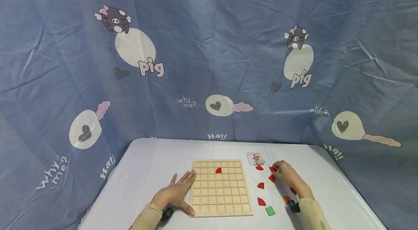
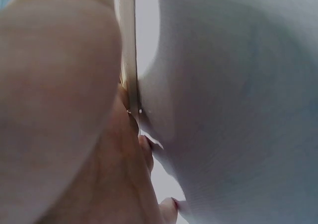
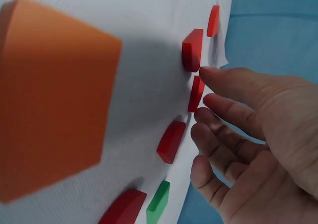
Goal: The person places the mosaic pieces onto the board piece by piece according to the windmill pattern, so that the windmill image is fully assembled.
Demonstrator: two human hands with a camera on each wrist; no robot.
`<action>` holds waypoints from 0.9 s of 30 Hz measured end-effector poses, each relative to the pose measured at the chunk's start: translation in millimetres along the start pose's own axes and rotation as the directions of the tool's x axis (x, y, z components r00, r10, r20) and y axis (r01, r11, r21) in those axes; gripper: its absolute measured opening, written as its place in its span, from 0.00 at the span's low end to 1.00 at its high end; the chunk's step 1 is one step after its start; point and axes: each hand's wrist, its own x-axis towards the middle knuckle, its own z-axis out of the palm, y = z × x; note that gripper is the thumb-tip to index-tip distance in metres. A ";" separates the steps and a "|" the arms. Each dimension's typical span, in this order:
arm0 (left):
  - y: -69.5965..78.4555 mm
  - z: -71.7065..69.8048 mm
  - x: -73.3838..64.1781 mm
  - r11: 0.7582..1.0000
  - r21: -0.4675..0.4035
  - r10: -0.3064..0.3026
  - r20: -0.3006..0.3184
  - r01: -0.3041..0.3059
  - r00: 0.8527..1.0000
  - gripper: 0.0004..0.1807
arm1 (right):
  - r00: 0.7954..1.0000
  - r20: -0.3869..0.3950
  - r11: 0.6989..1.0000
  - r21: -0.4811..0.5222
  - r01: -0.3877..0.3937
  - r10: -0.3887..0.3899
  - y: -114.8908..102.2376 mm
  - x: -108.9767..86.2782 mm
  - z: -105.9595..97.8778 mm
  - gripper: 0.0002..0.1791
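My left hand [image 1: 176, 194] lies spread along the left edge of a wooden grid board [image 1: 217, 188], fingers straight, thumb at its lower left corner. In the left wrist view, the palm is beside the board's edge [image 2: 128, 45]. A red quarter-circle tile [image 1: 218, 170] sits in one of the board's upper squares. To the right, my right hand [image 1: 289, 175] is over the loose tiles, its fingers loosely bent. Its fingertips partly cover a red tile [image 1: 272, 169] in the head view; another red tile [image 1: 271, 178] lies just below. The right wrist view shows a gap between thumb and forefinger.
A small printed pattern card [image 1: 253, 158] lies at the board's upper right. Red tiles [image 1: 261, 201] and a green square tile [image 1: 270, 211] are scattered right of the board. An orange tile [image 3: 57, 100] lies near the right wrist. A patterned blue cloth [image 1: 183, 59] hangs behind the white table.
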 end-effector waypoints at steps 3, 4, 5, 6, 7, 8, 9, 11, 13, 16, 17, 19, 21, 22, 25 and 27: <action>0.9 -0.2 -0.1 1.000 -0.004 -0.004 -0.003 0.004 1.000 0.78 | 1.000 0.008 1.000 -0.007 -0.001 0.001 0.9 1.7 2.6 0.14; 1.3 0.0 -0.4 1.000 -0.003 -0.005 -0.002 0.005 1.000 0.78 | 1.000 0.006 1.000 -0.011 0.002 -0.002 1.0 2.0 3.4 0.13; 1.8 -0.2 -0.6 1.000 -0.002 -0.009 0.000 0.009 1.000 0.78 | 1.000 0.001 1.000 -0.018 0.010 -0.010 1.1 2.4 4.0 0.13; 2.5 -0.6 -1.0 1.000 -0.002 -0.012 -0.001 0.012 1.000 0.78 | 1.000 -0.002 1.000 -0.019 0.009 -0.009 1.3 3.1 4.8 0.12; 2.8 -0.9 -1.2 1.000 -0.001 -0.014 0.000 0.014 1.000 0.78 | 1.000 -0.005 1.000 -0.022 0.012 -0.012 1.4 3.6 5.6 0.12; 3.2 -1.0 -1.4 1.000 -0.001 -0.015 -0.001 0.015 1.000 0.78 | 1.000 -0.009 1.000 -0.026 0.016 -0.016 1.3 4.0 6.1 0.11; 3.4 -1.1 -1.5 1.000 0.000 -0.018 0.000 0.018 1.000 0.78 | 1.000 -0.013 0.999 -0.028 0.018 -0.019 1.3 4.5 6.6 0.11; 3.9 -1.5 -1.8 1.000 0.001 -0.018 -0.003 0.018 1.000 0.78 | 1.000 -0.016 0.999 -0.032 0.014 -0.014 0.7 5.2 7.2 0.11; 4.2 -1.5 -1.8 1.000 0.001 -0.014 -0.007 0.014 1.000 0.78 | 1.000 -0.022 0.999 -0.033 0.013 -0.014 0.1 5.5 7.8 0.10; 4.2 -0.7 -1.4 1.000 0.006 -0.008 -0.016 0.008 1.000 0.78 | 0.999 -0.031 1.000 -0.027 0.017 -0.017 -1.6 5.4 8.8 0.10; 4.3 -0.7 -1.4 1.000 0.005 -0.007 -0.016 0.007 1.000 0.78 | 0.999 -0.031 1.000 -0.022 0.018 -0.019 -2.5 5.1 9.0 0.10; 4.4 -0.4 -1.3 1.000 0.003 -0.008 -0.016 0.008 1.000 0.78 | 0.999 -0.029 1.000 -0.010 0.021 -0.022 -5.6 3.9 9.1 0.10; 4.4 -0.3 -1.2 1.000 0.001 -0.007 -0.016 0.007 1.000 0.78 | 1.000 -0.020 1.000 0.001 0.015 -0.015 -8.8 3.4 9.3 0.10; 4.6 -0.4 -1.4 1.000 0.001 -0.007 -0.016 0.007 1.000 0.78 | 1.000 -0.017 1.000 0.000 0.017 -0.017 -10.0 3.4 9.5 0.10; 4.8 -0.9 -1.9 1.000 0.000 -0.004 -0.016 0.004 1.000 0.78 | 1.000 -0.014 1.000 -0.008 0.016 -0.016 -12.4 4.3 10.6 0.10; 4.7 -1.1 -2.1 1.000 0.002 -0.001 -0.017 0.001 1.000 0.78 | 1.000 -0.014 1.000 -0.018 0.019 -0.019 -13.0 4.9 11.5 0.10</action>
